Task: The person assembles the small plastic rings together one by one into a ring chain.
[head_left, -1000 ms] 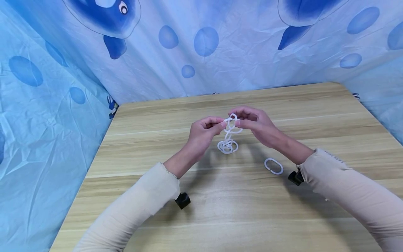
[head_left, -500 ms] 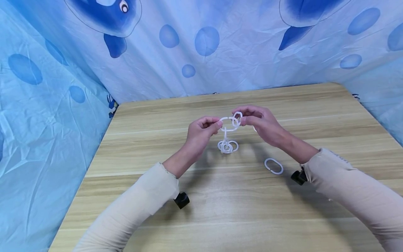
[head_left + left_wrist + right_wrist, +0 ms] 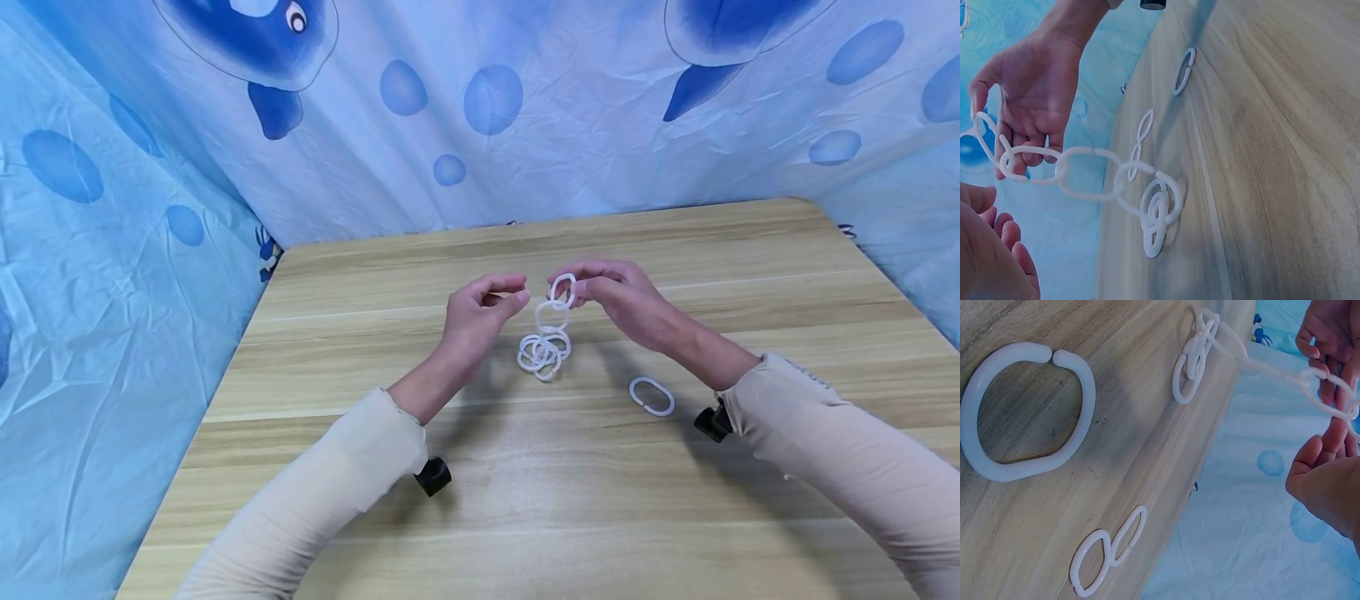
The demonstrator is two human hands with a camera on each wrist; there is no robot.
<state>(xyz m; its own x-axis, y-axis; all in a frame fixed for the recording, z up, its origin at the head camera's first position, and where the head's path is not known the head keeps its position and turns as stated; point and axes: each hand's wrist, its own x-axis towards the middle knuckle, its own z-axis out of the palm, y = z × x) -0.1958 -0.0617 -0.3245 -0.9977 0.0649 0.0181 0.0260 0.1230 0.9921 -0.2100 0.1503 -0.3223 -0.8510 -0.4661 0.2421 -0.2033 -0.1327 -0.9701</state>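
Observation:
My right hand pinches the top link of a white plastic link chain between thumb and fingers. The chain hangs from there, and its lower links lie heaped on the wooden table. My left hand is just left of the raised links, with thumb and index finger apart and nothing between them. A single loose oval link, with a small gap in its side, lies on the table below my right hand.
Two more loose links lie close together on the table in the right wrist view, hidden behind my right hand in the head view. A blue curtain with sea pictures surrounds the table's back and left sides.
My left hand has let go of the chain link that it pinched. That link has dropped and now hangs below the one in my right hand.

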